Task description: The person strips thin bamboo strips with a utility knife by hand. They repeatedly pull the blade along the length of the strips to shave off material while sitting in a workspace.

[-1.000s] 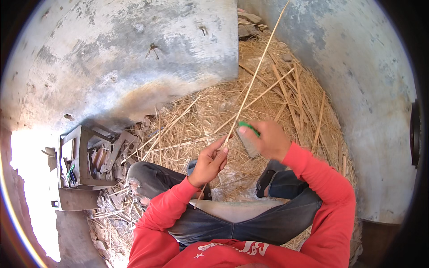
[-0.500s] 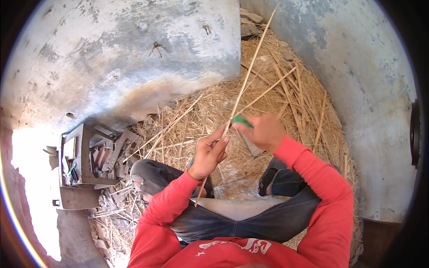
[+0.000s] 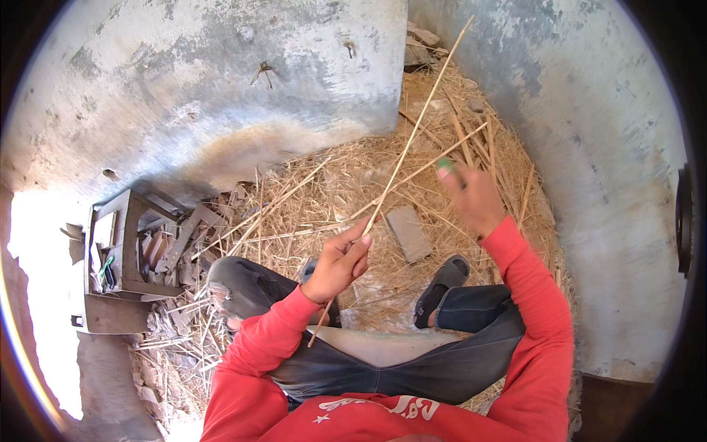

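Observation:
My left hand (image 3: 340, 264) is closed around a long thin bamboo strip (image 3: 421, 114), pinching it between thumb and fingers. From below my wrist the strip slants up and right, its upper end reaching beside the wall. My right hand (image 3: 477, 200) is off to the right, apart from the strip. Its fingers are curled at a small green thing (image 3: 445, 165), too blurred to name. Between my hands and feet, a flat grey block (image 3: 409, 233) lies on the straw-covered floor.
Pale, worn walls (image 3: 589, 132) rise on the right and ahead. Loose bamboo strips (image 3: 479, 140) and shavings (image 3: 346, 180) cover the floor. At the left stands a wooden frame stool (image 3: 132, 243) with scraps inside. My sandalled foot (image 3: 442, 289) is close to the block.
My right hand has moved up and right, away from the strip, with the green thing. The grey block now shows fully. My left hand still holds the strip.

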The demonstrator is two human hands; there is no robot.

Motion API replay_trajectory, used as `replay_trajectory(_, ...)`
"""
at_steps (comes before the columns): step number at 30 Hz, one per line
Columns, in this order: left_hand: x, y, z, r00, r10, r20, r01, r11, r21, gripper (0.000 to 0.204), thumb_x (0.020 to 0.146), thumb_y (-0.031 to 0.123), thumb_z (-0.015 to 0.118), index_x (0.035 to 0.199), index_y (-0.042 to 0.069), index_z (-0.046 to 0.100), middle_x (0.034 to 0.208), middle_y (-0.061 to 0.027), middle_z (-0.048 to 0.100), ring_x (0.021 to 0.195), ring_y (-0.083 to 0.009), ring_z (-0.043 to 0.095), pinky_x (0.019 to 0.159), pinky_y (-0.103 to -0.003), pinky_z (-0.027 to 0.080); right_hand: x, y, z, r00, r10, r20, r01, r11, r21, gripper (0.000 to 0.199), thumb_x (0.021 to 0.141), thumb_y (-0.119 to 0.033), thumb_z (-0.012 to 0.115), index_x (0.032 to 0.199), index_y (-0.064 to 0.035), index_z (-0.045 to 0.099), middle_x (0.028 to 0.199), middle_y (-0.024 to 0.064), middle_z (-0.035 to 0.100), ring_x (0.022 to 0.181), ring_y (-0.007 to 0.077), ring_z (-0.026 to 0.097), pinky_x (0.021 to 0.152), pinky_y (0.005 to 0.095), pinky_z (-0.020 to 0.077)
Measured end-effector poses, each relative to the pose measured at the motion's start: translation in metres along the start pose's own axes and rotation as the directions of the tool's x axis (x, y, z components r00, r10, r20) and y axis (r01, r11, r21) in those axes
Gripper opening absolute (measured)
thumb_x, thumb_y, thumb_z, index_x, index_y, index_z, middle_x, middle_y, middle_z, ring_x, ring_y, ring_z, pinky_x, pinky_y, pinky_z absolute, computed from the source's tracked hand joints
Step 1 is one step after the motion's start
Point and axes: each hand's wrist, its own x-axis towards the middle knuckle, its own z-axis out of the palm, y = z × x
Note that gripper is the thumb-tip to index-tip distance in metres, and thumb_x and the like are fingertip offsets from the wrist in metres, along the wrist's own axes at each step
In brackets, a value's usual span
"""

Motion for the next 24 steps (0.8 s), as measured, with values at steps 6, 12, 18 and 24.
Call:
replay_trajectory(6, 0.006, -0.005, 0.007, 0.998, -0.062, -0.023, 0.059, 0.989, -0.136, 0.048, 0.109, 0.016, 0.05, 0.155, 0.006, 0.04, 0.061, 0.0068, 0.035, 0.049, -0.0037, 0.031, 0.048, -0.022, 0.029, -0.04, -0.048, 0.047, 0.952, -0.134, 0.274, 0.16, 0.984, -0.074, 0.058, 0.101, -0.056, 0.048, 0.099, -0.0044, 0.075, 0.062, 0.0195, 0.063, 0.057, 0.0381, 0.063, 0.056, 0.0486, 0.0498)
replay_trajectory(12, -0.004, -0.003, 0.004, 0.986, -0.165, -0.006, 0.164, 0.982, -0.094, 0.05, 0.109, 0.013, 0.05, 0.156, 0.006, 0.038, 0.057, 0.0067, 0.034, 0.048, -0.0037, 0.028, 0.046, -0.023, 0.026, -0.009, -0.016, 0.038, 0.984, -0.045, 0.174, 0.062, 0.994, -0.089, 0.058, 0.101, -0.058, 0.047, 0.1, -0.0072, 0.075, 0.065, 0.0206, 0.064, 0.06, 0.0396, 0.064, 0.058, 0.0504, 0.051)
replay_trajectory(18, -0.002, -0.014, 0.001, 0.987, -0.161, -0.029, 0.158, 0.983, -0.095, 0.052, 0.107, 0.01, 0.051, 0.157, 0.003, 0.035, 0.056, 0.0068, 0.033, 0.047, -0.0039, 0.026, 0.046, -0.024, 0.025, -0.033, -0.016, 0.06, 0.96, -0.184, 0.213, 0.225, 0.956, -0.186, 0.056, 0.1, -0.059, 0.048, 0.102, -0.0091, 0.075, 0.061, 0.0183, 0.063, 0.058, 0.0367, 0.065, 0.058, 0.0498, 0.0513)
replay_trajectory(24, 0.003, -0.016, 0.0, 0.988, -0.153, -0.02, 0.15, 0.982, -0.111, 0.054, 0.107, 0.01, 0.053, 0.157, 0.001, 0.033, 0.059, 0.0065, 0.034, 0.048, -0.0037, 0.027, 0.046, -0.024, 0.026, 0.001, 0.013, 0.043, 0.983, -0.147, 0.106, 0.164, 0.972, -0.167, 0.051, 0.1, -0.055, 0.051, 0.1, -0.01, 0.075, 0.057, 0.0165, 0.061, 0.055, 0.0375, 0.063, 0.058, 0.0498, 0.0503)
